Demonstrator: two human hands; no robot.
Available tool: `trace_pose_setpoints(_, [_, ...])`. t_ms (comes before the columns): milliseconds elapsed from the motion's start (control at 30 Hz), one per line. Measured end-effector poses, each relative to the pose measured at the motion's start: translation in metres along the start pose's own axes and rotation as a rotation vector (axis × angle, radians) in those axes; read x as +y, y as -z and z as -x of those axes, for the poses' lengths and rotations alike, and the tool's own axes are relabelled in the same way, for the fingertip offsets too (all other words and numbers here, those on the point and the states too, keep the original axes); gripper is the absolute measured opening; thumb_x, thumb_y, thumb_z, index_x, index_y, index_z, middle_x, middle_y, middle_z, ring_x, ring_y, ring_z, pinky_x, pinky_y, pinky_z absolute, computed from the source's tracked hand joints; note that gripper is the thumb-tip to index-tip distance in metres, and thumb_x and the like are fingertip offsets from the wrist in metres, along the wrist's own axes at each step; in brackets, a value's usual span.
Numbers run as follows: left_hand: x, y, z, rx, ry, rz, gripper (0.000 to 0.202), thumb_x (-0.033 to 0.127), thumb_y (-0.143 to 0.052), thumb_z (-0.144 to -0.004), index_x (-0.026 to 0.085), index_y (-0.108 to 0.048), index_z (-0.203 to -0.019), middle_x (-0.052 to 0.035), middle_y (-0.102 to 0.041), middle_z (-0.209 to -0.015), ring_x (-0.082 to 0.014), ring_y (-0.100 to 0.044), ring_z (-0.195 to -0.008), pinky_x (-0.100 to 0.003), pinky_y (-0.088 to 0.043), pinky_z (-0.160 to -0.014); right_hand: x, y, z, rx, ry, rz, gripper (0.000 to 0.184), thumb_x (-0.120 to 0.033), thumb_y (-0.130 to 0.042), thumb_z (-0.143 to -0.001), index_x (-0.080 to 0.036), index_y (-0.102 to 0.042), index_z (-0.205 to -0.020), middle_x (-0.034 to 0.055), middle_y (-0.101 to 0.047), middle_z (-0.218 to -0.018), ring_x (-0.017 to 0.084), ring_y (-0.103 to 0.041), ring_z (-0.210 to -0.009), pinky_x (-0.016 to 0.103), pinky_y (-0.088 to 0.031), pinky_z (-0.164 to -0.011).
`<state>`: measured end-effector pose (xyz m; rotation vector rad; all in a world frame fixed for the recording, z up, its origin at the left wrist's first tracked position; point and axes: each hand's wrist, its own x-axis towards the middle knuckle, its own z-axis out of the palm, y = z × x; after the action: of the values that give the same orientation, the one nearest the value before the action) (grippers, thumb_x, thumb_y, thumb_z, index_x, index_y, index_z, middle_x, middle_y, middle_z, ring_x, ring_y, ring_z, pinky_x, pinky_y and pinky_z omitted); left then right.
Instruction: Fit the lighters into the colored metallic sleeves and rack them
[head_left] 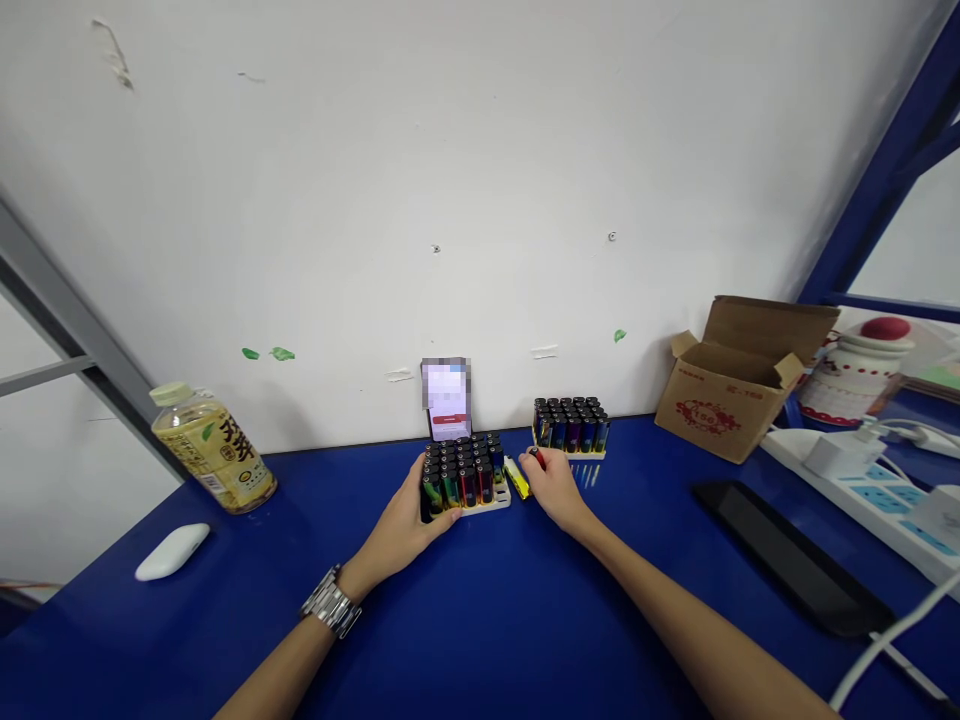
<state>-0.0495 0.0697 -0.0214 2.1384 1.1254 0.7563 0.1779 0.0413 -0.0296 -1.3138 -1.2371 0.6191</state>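
Observation:
My left hand [405, 515] grips the left side of a white tray [487, 505] with its thumb along the front edge. Rows of upright lighters [466, 485] with black tops and green, red and blue bodies fill most of it; slots at its right front corner hold nothing. Just right of the tray, my right hand [556, 488] is closed around a red lighter [537, 457] with a dark end, mostly hidden by the fingers. A yellow lighter [517, 478] lies on the table between tray and right hand.
A second tray of lighters [571, 428] stands by the wall. Behind the first tray leans a phone [448, 400]. A drink bottle [214, 450] and white case [174, 552] are left; a cardboard box [727, 395], dark tablet-like slab [787, 555] and power strip [870, 490] are right.

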Motion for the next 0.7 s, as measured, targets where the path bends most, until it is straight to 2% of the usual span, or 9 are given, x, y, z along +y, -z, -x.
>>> trace_pose_setpoints(200, [0.0, 0.0, 0.0, -0.028, 0.0, 0.002, 0.087, 0.052, -0.059, -0.08, 0.023, -0.011, -0.147, -0.0131, -0.035, -0.15, -0.0295, -0.036, -0.136, -0.046, -0.03, -0.112, -0.001, -0.001, 0.0, 0.009, 0.0, 0.035, 0.033, -0.036, -0.044, -0.072, -0.024, -0.022, -0.051, -0.0078, -0.022, -0.047, 0.008, -0.022, -0.045, 0.023, -0.018, -0.044])
trace_pose_setpoints(300, [0.0, 0.0, 0.0, -0.024, -0.015, -0.005, 0.086, 0.05, -0.059, -0.081, 0.023, -0.011, -0.147, -0.013, -0.035, -0.149, -0.0296, -0.037, -0.136, -0.047, -0.03, -0.112, -0.005, 0.001, 0.002, 0.019, 0.005, 0.053, 0.035, -0.037, -0.051, -0.071, -0.024, -0.025, -0.053, -0.0082, -0.024, -0.049, 0.008, -0.024, -0.047, 0.023, -0.021, -0.046])
trace_pose_setpoints(400, [0.0, 0.0, 0.0, -0.021, -0.026, -0.024, 0.086, 0.05, -0.058, -0.082, 0.022, -0.01, -0.147, -0.013, -0.035, -0.15, -0.029, -0.038, -0.135, -0.046, -0.033, -0.111, -0.008, 0.002, 0.004, 0.05, 0.046, 0.064, 0.025, -0.039, -0.055, -0.074, -0.023, -0.037, -0.069, -0.0082, -0.033, -0.055, 0.011, -0.034, -0.051, 0.024, -0.028, -0.05])
trace_pose_setpoints(500, [0.0, 0.0, 0.0, -0.013, -0.038, -0.03, 0.085, 0.049, -0.058, -0.082, 0.022, -0.011, -0.147, -0.0127, -0.036, -0.149, -0.0287, -0.039, -0.135, -0.045, -0.034, -0.11, -0.01, 0.002, 0.007, 0.11, 0.123, 0.086, 0.02, -0.038, -0.047, -0.084, -0.023, -0.034, -0.086, -0.008, -0.038, -0.061, 0.012, -0.039, -0.052, 0.025, -0.033, -0.053])
trace_pose_setpoints(600, [0.0, 0.0, 0.001, -0.011, -0.038, -0.027, 0.085, 0.05, -0.059, -0.082, 0.023, -0.012, -0.147, -0.0125, -0.035, -0.15, -0.0286, -0.038, -0.135, -0.045, -0.033, -0.111, -0.007, 0.001, 0.01, 0.135, 0.188, 0.135, 0.02, -0.038, -0.044, -0.088, -0.024, -0.031, -0.086, -0.0074, -0.039, -0.064, 0.012, -0.039, -0.049, 0.026, -0.035, -0.052])
trace_pose_setpoints(700, [0.0, 0.0, 0.0, -0.012, -0.024, -0.03, 0.085, 0.051, -0.059, -0.081, 0.023, -0.012, -0.147, -0.0124, -0.034, -0.15, -0.0288, -0.037, -0.136, -0.045, -0.032, -0.111, -0.002, -0.001, 0.011, 0.121, 0.238, 0.194, 0.019, -0.039, -0.044, -0.09, -0.023, -0.035, -0.087, -0.0055, -0.044, -0.065, 0.013, -0.043, -0.048, 0.026, -0.037, -0.052])
